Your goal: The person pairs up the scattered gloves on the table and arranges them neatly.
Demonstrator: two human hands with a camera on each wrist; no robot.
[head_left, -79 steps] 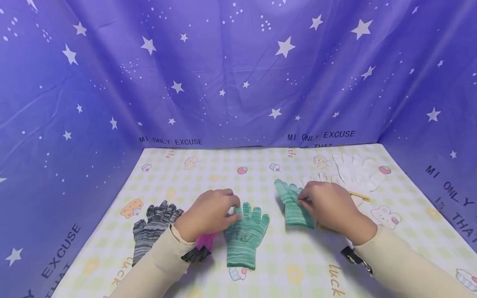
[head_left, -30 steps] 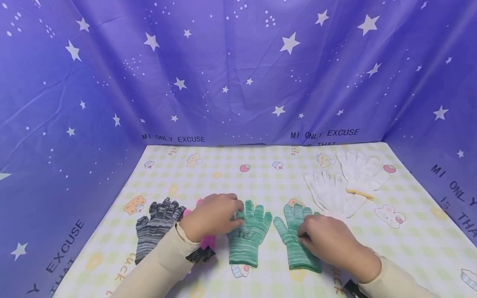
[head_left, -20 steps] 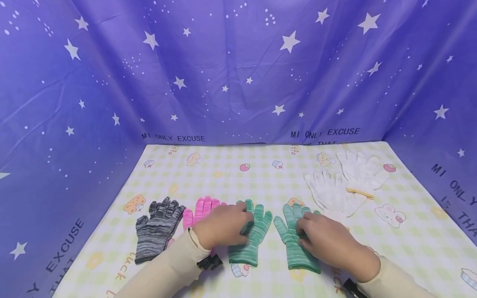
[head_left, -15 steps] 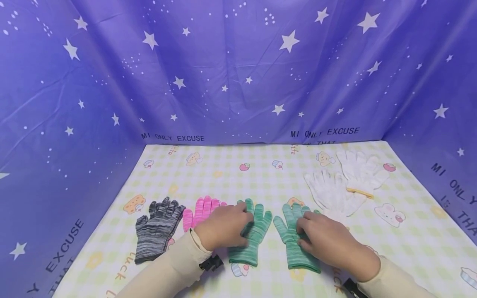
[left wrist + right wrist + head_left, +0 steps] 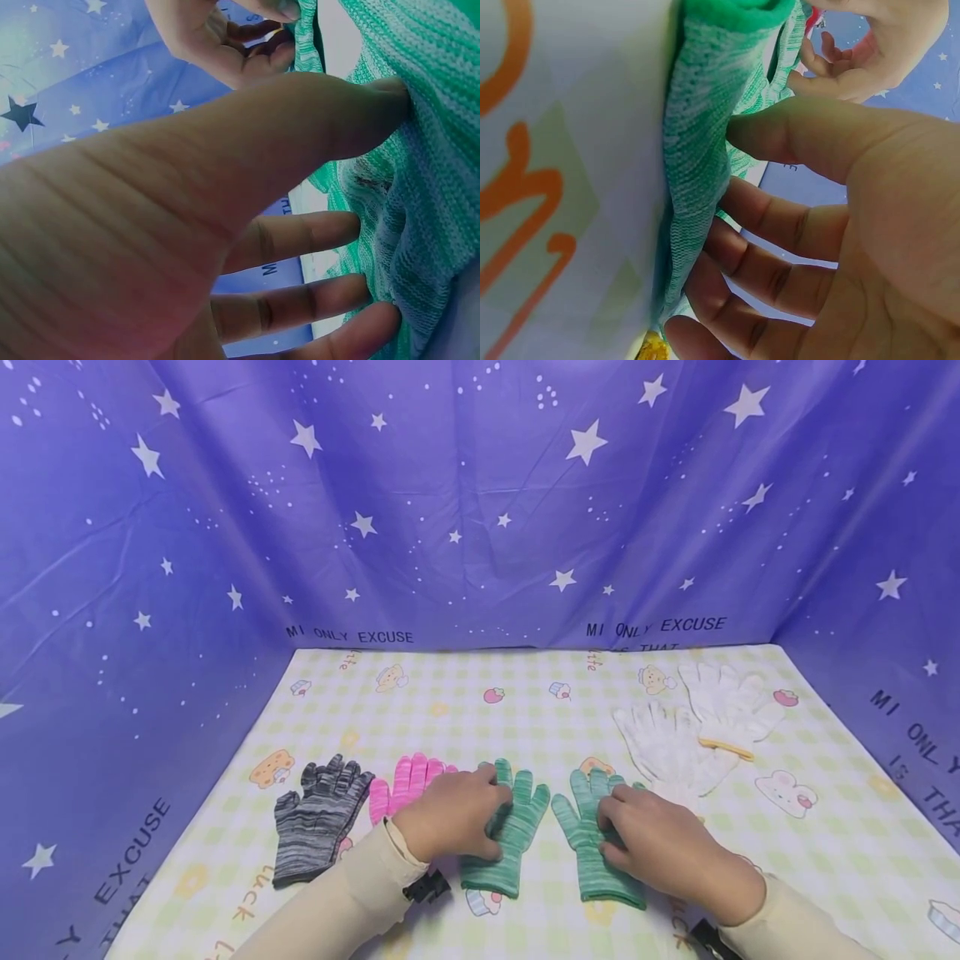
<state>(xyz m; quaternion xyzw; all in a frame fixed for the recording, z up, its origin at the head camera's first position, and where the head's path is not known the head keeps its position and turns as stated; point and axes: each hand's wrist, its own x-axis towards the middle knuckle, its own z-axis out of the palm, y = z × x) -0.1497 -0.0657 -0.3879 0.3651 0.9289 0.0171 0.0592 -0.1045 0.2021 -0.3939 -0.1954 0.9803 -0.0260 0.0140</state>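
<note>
Two green-and-white striped knit gloves lie side by side in the head view, fingers pointing away and cuffs toward me. My left hand (image 5: 453, 814) rests on the left green glove (image 5: 519, 835). In the left wrist view its thumb and spread fingertips touch the ribbed knit (image 5: 442, 150). On the right green glove (image 5: 592, 864) rests my right hand (image 5: 667, 847), covering part of its fingers and one side. The right wrist view shows those fingertips lightly bent against the glove (image 5: 705, 135), which lies flat on the cloth.
A grey-black striped glove (image 5: 315, 827) lies at the left, beside a pink glove (image 5: 408, 781) partly hidden by my left arm. Two white gloves (image 5: 667, 752) overlap at the back right, one with a yellow cuff edge (image 5: 726, 748). A starry purple curtain (image 5: 480, 510) encloses the checked tabletop (image 5: 450, 727).
My right hand has brought its green glove from in front of the white gloves down beside the other green one. My left hand has shifted slightly right over its glove. Lately both stay still.
</note>
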